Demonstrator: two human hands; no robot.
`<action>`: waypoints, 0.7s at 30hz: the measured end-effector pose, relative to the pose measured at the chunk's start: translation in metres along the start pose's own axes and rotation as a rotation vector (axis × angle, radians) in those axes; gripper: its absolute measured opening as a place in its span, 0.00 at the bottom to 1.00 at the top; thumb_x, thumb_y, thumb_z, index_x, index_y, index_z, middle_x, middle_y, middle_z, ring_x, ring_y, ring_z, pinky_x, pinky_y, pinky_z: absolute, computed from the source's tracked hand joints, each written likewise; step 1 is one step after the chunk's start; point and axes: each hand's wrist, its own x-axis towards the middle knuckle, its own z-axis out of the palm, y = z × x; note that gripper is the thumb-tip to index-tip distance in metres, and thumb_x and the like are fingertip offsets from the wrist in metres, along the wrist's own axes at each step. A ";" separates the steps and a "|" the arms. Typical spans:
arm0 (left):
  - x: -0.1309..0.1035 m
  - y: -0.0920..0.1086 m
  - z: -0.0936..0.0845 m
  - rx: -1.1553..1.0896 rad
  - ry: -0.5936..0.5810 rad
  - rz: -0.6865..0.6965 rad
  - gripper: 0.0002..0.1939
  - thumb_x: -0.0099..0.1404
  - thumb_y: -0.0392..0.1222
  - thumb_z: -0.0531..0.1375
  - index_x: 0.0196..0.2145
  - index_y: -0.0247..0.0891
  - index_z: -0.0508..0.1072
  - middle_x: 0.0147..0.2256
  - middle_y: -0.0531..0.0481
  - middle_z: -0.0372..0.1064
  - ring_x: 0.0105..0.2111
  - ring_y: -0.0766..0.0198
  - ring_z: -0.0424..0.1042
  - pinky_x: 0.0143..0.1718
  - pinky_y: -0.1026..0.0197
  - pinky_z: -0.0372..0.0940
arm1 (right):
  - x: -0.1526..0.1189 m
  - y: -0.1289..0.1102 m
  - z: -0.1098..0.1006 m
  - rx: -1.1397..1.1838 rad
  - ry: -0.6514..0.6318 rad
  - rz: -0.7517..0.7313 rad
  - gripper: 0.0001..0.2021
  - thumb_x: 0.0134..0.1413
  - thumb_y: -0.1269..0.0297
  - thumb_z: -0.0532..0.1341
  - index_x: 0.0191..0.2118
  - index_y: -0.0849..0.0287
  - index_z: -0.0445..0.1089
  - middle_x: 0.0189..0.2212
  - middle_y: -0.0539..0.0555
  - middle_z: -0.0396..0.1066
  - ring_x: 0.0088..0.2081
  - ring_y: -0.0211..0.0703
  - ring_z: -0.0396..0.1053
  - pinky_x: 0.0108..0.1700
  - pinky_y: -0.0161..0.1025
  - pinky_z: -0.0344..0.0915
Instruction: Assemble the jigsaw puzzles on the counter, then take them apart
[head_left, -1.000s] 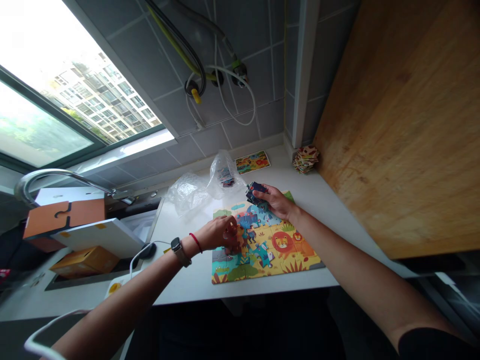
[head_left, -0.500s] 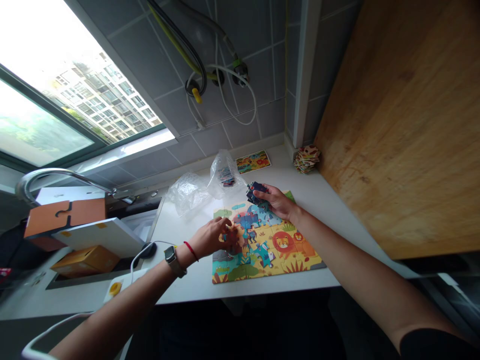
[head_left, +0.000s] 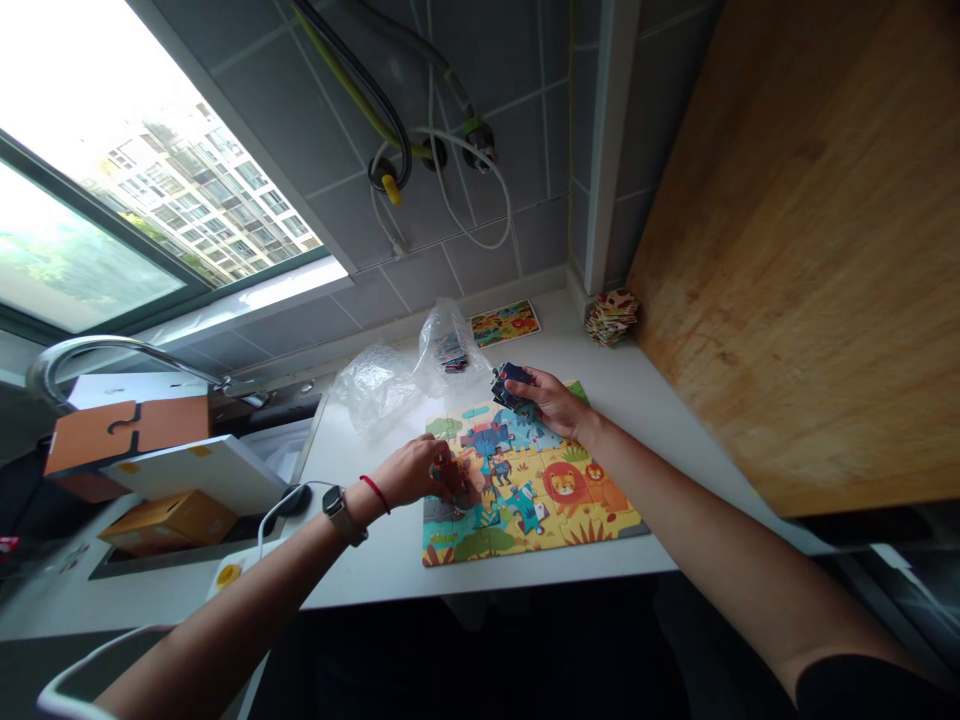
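An animal jigsaw puzzle [head_left: 562, 520] lies on the white counter, lions on its right side. Above its left edge, my left hand [head_left: 415, 472] is closed, thumb and fingers pinched on what looks like a small puzzle piece [head_left: 450, 476], mostly covered by the fingers. My right hand [head_left: 553, 402] grips a stack of dark-backed puzzle pieces [head_left: 509, 386] over the puzzle's far edge. A teal puzzle piece [head_left: 528, 508] lies askew on the puzzle's middle.
Behind the puzzle are a clear plastic bag [head_left: 375, 385], another bag with puzzle pieces [head_left: 452, 352] inside, and a picture card [head_left: 505, 322]. A pile of pieces [head_left: 612, 318] sits by the wooden board [head_left: 787, 280]. Boxes [head_left: 169, 430] and a faucet [head_left: 135, 345] stand left.
My left hand has moved slightly left and down, and its fingers now point lower, toward the puzzle's left part. My right hand with the stack stays almost in place.
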 end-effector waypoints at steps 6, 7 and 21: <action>-0.002 -0.002 -0.022 -0.158 -0.069 0.024 0.07 0.63 0.44 0.69 0.34 0.40 0.77 0.35 0.50 0.80 0.34 0.60 0.77 0.36 0.62 0.67 | 0.001 0.000 -0.001 0.005 -0.016 0.003 0.21 0.41 0.60 0.80 0.42 0.58 0.77 0.37 0.53 0.82 0.35 0.40 0.79 0.37 0.33 0.77; 0.000 -0.001 -0.024 -0.178 -0.066 0.031 0.09 0.63 0.47 0.70 0.34 0.40 0.77 0.34 0.51 0.80 0.33 0.61 0.77 0.35 0.62 0.66 | 0.001 0.000 -0.001 0.004 -0.017 0.004 0.21 0.41 0.60 0.80 0.41 0.58 0.77 0.37 0.53 0.82 0.35 0.41 0.79 0.37 0.34 0.77; 0.064 0.027 -0.021 0.028 -0.015 0.123 0.17 0.46 0.42 0.77 0.33 0.38 0.79 0.34 0.48 0.74 0.34 0.58 0.73 0.38 0.59 0.69 | -0.004 -0.003 0.005 0.004 -0.011 0.009 0.21 0.41 0.61 0.80 0.41 0.59 0.76 0.36 0.53 0.81 0.35 0.40 0.79 0.39 0.34 0.76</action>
